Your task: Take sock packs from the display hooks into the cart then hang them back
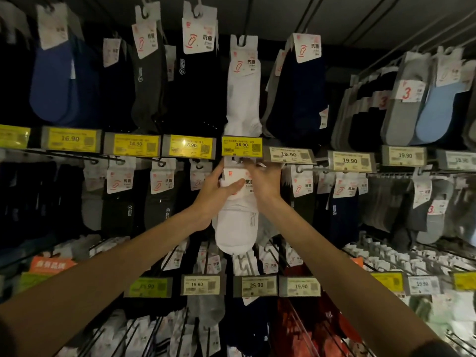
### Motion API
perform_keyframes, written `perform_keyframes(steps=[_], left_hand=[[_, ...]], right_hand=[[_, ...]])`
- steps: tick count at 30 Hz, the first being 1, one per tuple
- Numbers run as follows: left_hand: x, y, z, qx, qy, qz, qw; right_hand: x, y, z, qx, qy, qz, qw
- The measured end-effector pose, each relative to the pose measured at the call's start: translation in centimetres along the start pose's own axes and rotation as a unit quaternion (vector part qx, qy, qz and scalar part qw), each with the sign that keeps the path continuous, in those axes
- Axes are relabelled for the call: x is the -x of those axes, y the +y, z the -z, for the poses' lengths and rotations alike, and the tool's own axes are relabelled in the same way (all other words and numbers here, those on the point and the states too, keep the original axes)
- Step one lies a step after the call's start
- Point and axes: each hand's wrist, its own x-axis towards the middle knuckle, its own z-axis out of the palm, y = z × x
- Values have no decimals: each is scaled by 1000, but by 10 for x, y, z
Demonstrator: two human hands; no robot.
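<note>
Two hands, left (215,193) and right (265,182), one white sock pack (235,228) between them, four yellow 16.90 price tags (190,146).

Dark display wall (337,104), rows of wire hooks (334,170) thick with sock packs (243,99), price tags (241,146) out front.

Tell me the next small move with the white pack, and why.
Probably slide the white pack along its hook, hidden behind the yellow tag. The left hand and right hand both grip it, its card top just under that tag; on or off, I cannot tell.
</note>
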Motion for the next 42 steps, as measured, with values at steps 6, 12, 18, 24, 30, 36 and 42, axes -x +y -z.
perform_keyframes(steps=[6,12,18,24,30,36,42], left_hand=[[-14,-10,6,-3,-9,18,1000],[-33,-26,8,-64,-10,26,998],[-23,-40,9,-246,26,-115,962],[-18,-64,11,-523,34,-190,830],[-36,-74,14,-589,-7,-122,799],[-18,-79,25,-586,-39,-52,807],[75,-71,40,-489,-24,-43,871]], right_hand=[[-16,17,-5,-6,1,-67,998],[-28,34,-13,105,2,-41,994],[2,63,2,223,-54,211,950],[-2,84,17,366,-109,301,874],[-21,87,23,499,-191,212,818],[-10,80,29,541,-226,193,787],[57,79,63,541,-204,221,785]])
